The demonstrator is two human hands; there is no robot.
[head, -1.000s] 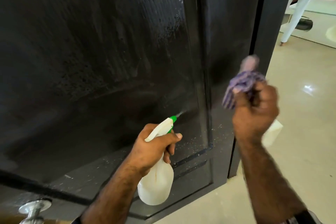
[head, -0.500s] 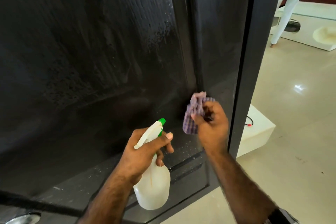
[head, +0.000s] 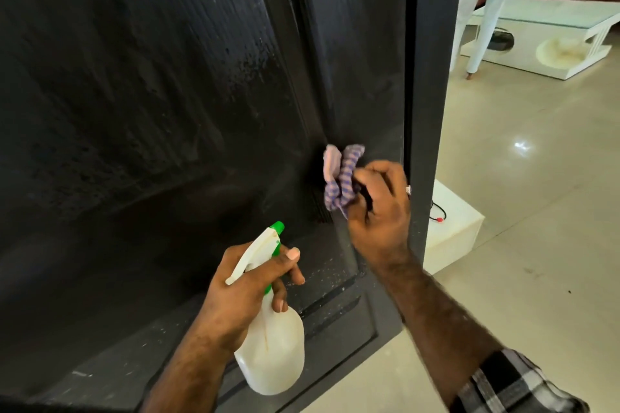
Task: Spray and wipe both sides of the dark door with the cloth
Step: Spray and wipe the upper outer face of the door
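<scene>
The right hand [head: 377, 211] grips a bunched cloth [head: 340, 178] and presses it against the door [head: 167, 111] near the door's right edge. The left hand [head: 245, 292], lower on the door, grips a spray bottle [head: 271, 352] with its nozzle aimed at the door; droplets speckle the panel below the cloth.

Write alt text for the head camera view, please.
A person's right hand presses a bunched checked cloth against a dark door, while the left hand holds a white spray bottle with a green nozzle. Pale tiled floor lies beyond.
</scene>
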